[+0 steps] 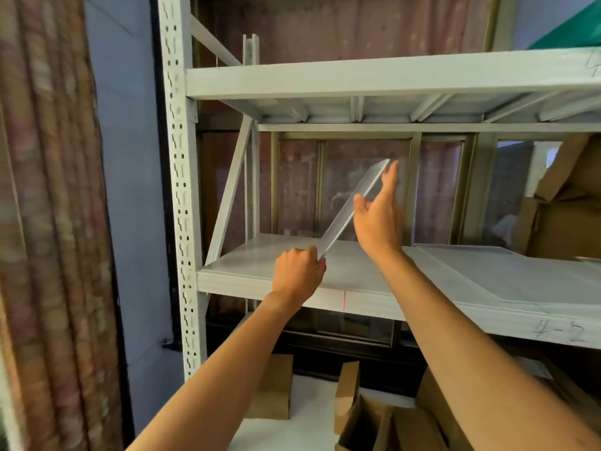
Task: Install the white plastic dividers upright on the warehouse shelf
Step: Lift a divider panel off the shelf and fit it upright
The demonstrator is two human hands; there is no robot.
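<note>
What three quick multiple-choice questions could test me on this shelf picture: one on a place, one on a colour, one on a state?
1. Where do the flat white sheets lie?
A. right part of the shelf
B. on the floor
C. top shelf

2. What colour is the line on the shelf's front edge?
A. green
B. red
C. black

3. How is the held divider standing?
A. upright
B. flat
C. tilted

Answers:
1 A: the sheets rest on the shelf.
2 B: the line is red.
3 C: the divider slants between the left hand and right hand.
</note>
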